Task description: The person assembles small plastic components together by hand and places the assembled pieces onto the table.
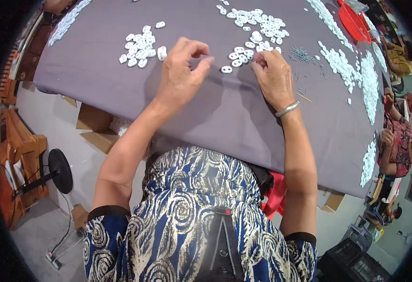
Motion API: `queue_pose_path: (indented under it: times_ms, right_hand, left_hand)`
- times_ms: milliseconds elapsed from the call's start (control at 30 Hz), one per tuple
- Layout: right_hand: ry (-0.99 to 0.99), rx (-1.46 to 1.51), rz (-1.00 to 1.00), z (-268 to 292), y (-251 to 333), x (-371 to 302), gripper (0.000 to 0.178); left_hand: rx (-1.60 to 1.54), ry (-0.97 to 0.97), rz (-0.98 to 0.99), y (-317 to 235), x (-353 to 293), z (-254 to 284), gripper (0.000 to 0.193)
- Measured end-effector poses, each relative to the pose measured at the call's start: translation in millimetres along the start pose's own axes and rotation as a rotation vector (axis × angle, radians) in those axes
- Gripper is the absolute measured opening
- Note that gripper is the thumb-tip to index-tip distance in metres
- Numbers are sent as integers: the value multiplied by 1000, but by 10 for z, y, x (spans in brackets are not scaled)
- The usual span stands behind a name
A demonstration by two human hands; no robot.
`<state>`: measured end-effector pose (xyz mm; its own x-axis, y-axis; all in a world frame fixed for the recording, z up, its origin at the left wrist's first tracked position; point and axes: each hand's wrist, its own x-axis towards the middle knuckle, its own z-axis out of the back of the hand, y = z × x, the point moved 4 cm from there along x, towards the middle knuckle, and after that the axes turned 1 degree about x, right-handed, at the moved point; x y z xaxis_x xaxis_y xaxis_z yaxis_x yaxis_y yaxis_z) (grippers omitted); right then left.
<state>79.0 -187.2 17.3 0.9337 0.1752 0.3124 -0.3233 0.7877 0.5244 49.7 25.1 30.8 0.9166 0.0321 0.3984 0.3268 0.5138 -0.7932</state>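
Note:
My left hand point(182, 68) hovers over the cloth with thumb and curled fingers apart, and nothing shows between them. A small pile of white oval plastic pieces point(140, 49) lies just to its left, one piece point(162, 53) close by its knuckles. My right hand point(272, 73), with a silver bangle at the wrist, has its fingertips pinched together beside a cluster of white two-holed pieces point(241, 55). Whatever those fingertips hold is too small to make out. Between my hands lies a single two-holed piece point(226, 69). Small grey screws point(301, 54) are heaped right of my right hand.
A grey cloth point(206, 122) covers the table. More white pieces point(262, 22) lie farther back; long heaps point(342, 66) line the right side. There are a thin wooden stick point(304, 97), a red scoop point(354, 21), a black fan point(60, 171) and people point(398, 145) at right.

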Motion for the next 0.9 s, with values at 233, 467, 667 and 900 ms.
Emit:
queue_pose_path:
  times_ms: [233,467,667,900]
  right_hand:
    - [177,307,-78,121,103,-78,14]
    - [253,931,-252,-22,275,-174,6]
    - [160,781,-173,-14,323,-208,7]
    - [196,876,-140,-6,356,-207,9]
  left_hand:
    - [-155,169,47,-120,-146,-185,11]
    - [-368,281,215,-98,-204,-290,20]
    - [-522,303,278,-79,-225,-313,18]
    - [-633,232,257,-26,-203,-302,12]
